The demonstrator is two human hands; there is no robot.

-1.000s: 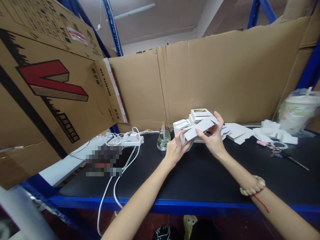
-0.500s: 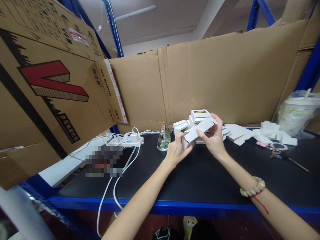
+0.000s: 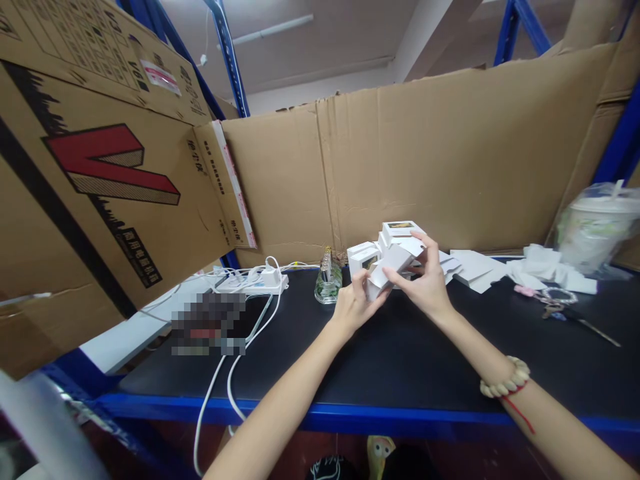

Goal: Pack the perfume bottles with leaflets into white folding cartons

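A small white box (image 3: 391,265) is held between both hands above the black table mat. My left hand (image 3: 356,303) grips its lower left end with thumb and fingers. At the upper right end, my right hand (image 3: 426,280) has its fingers around the box near a raised flap. Just behind stand several white boxes, the top one (image 3: 400,229) bearing a dark and gold picture. Glass bottles with metallic tops (image 3: 327,283) are to the left of them. Flat white cartons (image 3: 475,269) lie right of my right hand.
White cables and a power strip (image 3: 255,285) lie at the left, near a phone-like device (image 3: 257,317) partly pixelated. Keys with a bracelet (image 3: 557,300) and a bagged cup (image 3: 597,223) are at the right. A cardboard wall (image 3: 440,147) closes the back.
The held box has turned to a steeper angle and appears shorter. My right hand has shifted slightly left and down, its fingers still at the flap end.
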